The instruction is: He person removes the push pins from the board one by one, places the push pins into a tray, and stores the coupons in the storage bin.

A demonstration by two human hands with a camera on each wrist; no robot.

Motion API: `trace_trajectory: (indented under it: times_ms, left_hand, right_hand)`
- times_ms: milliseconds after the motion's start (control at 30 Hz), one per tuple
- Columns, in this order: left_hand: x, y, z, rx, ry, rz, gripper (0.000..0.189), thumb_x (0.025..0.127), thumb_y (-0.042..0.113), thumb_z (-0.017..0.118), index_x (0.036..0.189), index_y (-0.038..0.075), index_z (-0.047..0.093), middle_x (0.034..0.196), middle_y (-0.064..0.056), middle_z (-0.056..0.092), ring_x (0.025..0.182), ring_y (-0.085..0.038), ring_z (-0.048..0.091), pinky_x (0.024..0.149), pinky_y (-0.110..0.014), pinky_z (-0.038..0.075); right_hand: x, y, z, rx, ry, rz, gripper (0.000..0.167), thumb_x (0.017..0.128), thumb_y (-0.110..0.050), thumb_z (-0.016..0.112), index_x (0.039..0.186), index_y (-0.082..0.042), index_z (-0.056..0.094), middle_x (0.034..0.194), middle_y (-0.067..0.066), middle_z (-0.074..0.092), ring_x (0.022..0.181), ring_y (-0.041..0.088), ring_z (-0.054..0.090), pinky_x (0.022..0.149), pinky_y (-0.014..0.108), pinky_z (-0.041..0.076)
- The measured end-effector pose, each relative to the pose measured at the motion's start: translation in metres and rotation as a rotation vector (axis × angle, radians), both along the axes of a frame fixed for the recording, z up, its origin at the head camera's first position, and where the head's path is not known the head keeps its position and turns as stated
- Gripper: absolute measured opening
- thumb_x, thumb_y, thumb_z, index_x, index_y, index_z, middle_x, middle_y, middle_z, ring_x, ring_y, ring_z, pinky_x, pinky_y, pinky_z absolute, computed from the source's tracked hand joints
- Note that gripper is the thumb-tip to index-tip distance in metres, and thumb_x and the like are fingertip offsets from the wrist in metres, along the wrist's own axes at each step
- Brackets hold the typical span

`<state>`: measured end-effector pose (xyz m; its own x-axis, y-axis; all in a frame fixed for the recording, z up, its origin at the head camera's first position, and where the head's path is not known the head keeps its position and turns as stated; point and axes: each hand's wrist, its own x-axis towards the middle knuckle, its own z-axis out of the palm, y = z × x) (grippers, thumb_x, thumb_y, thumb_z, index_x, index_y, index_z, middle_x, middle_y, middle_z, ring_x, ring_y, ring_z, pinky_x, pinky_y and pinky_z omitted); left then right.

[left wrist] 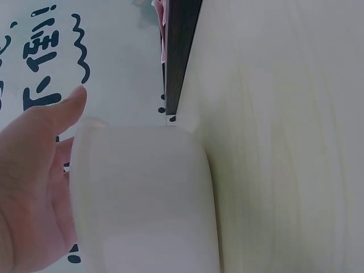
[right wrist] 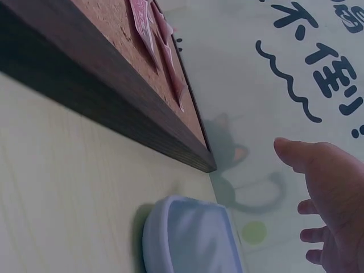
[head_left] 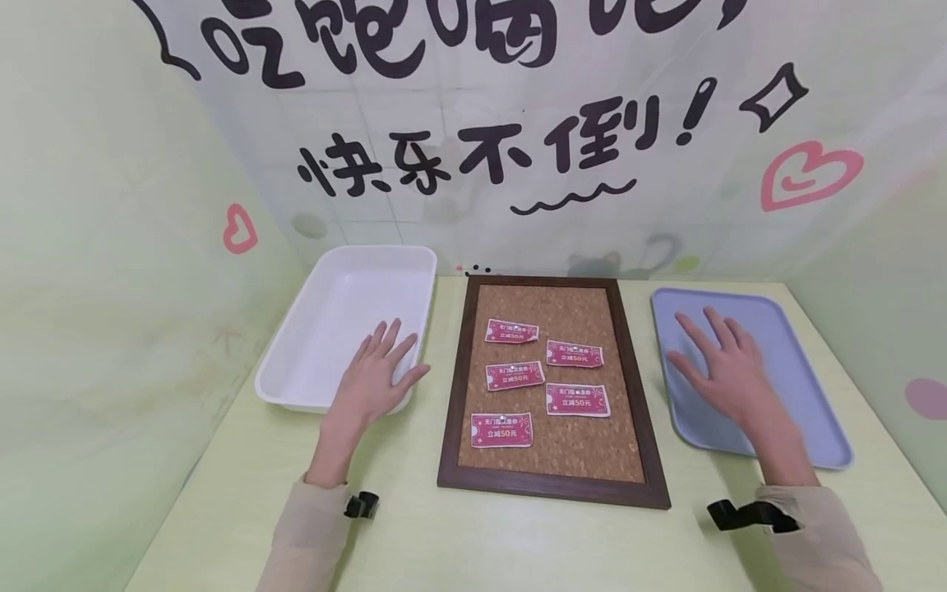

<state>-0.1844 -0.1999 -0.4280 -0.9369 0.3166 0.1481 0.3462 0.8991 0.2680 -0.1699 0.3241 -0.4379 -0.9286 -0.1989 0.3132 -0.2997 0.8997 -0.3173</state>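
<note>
The left hand (head_left: 379,372) is positioned over the right-hand side of the white tray (head_left: 311,349). Its fingers are extended and spread, the thumb points away from them, and it grasps nothing. Contact between this hand and the tray rim cannot be confirmed.

The right hand (head_left: 725,366) is positioned above the blue tray (head_left: 806,378), toward that tray's left half. Its fingers are spread and its grasp is released. In the right wrist view, the hand is apart from the blue tray.

Both trays lie on the pale table (head_left: 414,534): the white tray at the left, the blue tray at the right. The white tray has deeper walls.

The cork board (head_left: 547,454) lies between the trays, face up, apart from both. A dark brown frame (head_left: 551,488) surrounds the cork. Five pink coupons (head_left: 501,437) are arranged on the cork in two columns: three at the left, two at the right. A small pin (head_left: 515,327) shows near the top middle of the upper left coupon. In the right wrist view, the visible coupons stand partly away from the cork.

A beige sleeve (head_left: 303,538) covers the left forearm; a matching sleeve covers the right. Black lettering (head_left: 496,154) marks the wall (head_left: 444,234) behind the table.
</note>
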Motion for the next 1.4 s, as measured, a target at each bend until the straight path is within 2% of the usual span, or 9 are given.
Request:
trace_trajectory:
  times_ms: [233, 400, 533, 700, 900, 1167, 1400]
  left_hand:
    - [0.001, 0.008, 0.0, 0.022, 0.04, -0.03, 0.066, 0.101, 0.054, 0.052, 0.149, 0.01, 0.049, 0.16, -0.018, 0.031, 0.15, -0.038, 0.023, 0.12, -0.053, 0.018]
    - [0.003, 0.013, 0.001, 0.045, 0.032, -0.045, 0.065, 0.1, 0.055, 0.052, 0.148, 0.01, 0.051, 0.159, -0.017, 0.036, 0.148, -0.037, 0.027, 0.119, -0.052, 0.021]
    - [0.004, 0.019, 0.0, 0.074, 0.056, -0.083, 0.063, 0.1, 0.053, 0.055, 0.144, 0.007, 0.055, 0.154, -0.02, 0.042, 0.144, -0.038, 0.035, 0.117, -0.053, 0.025]
    - [0.006, 0.028, 0.0, 0.102, 0.081, -0.12, 0.058, 0.099, 0.05, 0.058, 0.137, 0.005, 0.061, 0.143, -0.022, 0.054, 0.137, -0.04, 0.044, 0.114, -0.053, 0.031]
    - [0.011, 0.039, 0.004, 0.138, 0.11, -0.16, 0.051, 0.099, 0.043, 0.063, 0.129, 0.001, 0.064, 0.13, -0.019, 0.064, 0.127, -0.037, 0.055, 0.11, -0.05, 0.038]
    - [0.013, 0.052, 0.0, 0.155, 0.052, -0.216, 0.047, 0.097, 0.036, 0.068, 0.13, 0.002, 0.064, 0.127, -0.017, 0.066, 0.118, -0.036, 0.062, 0.103, -0.049, 0.046]
    - [0.015, 0.06, -0.004, 0.14, -0.022, -0.224, 0.045, 0.097, 0.028, 0.069, 0.132, 0.001, 0.062, 0.125, -0.017, 0.066, 0.118, -0.034, 0.061, 0.102, -0.046, 0.047]
  right_hand:
    - [-0.002, -0.022, -0.004, -0.026, 0.1, 0.093, 0.061, 0.102, -0.043, 0.056, 0.152, -0.009, 0.042, 0.151, 0.034, 0.034, 0.135, 0.058, 0.03, 0.106, 0.072, 0.023]
    - [-0.003, -0.038, -0.006, -0.048, 0.129, 0.132, 0.061, 0.101, -0.042, 0.059, 0.151, -0.011, 0.044, 0.149, 0.033, 0.039, 0.131, 0.059, 0.035, 0.102, 0.073, 0.027]
    - [-0.001, -0.052, -0.006, -0.067, 0.132, 0.162, 0.058, 0.1, -0.038, 0.062, 0.149, -0.009, 0.047, 0.147, 0.032, 0.041, 0.132, 0.056, 0.036, 0.102, 0.071, 0.029]
    - [0.0, -0.071, -0.004, -0.101, 0.14, 0.207, 0.056, 0.096, -0.023, 0.068, 0.145, -0.003, 0.05, 0.143, 0.03, 0.047, 0.131, 0.052, 0.041, 0.105, 0.066, 0.031]
    - [0.003, -0.091, -0.004, -0.108, 0.076, 0.226, 0.056, 0.095, -0.015, 0.07, 0.143, 0.004, 0.049, 0.142, 0.029, 0.049, 0.13, 0.049, 0.044, 0.105, 0.063, 0.035]
    - [0.006, -0.115, -0.007, -0.132, -0.006, 0.236, 0.056, 0.097, -0.015, 0.068, 0.146, 0.002, 0.046, 0.143, 0.028, 0.048, 0.133, 0.047, 0.044, 0.107, 0.061, 0.036]
    - [0.012, -0.141, -0.012, -0.139, 0.023, 0.296, 0.056, 0.093, -0.011, 0.073, 0.144, -0.003, 0.05, 0.137, 0.02, 0.056, 0.128, 0.04, 0.051, 0.102, 0.057, 0.044]
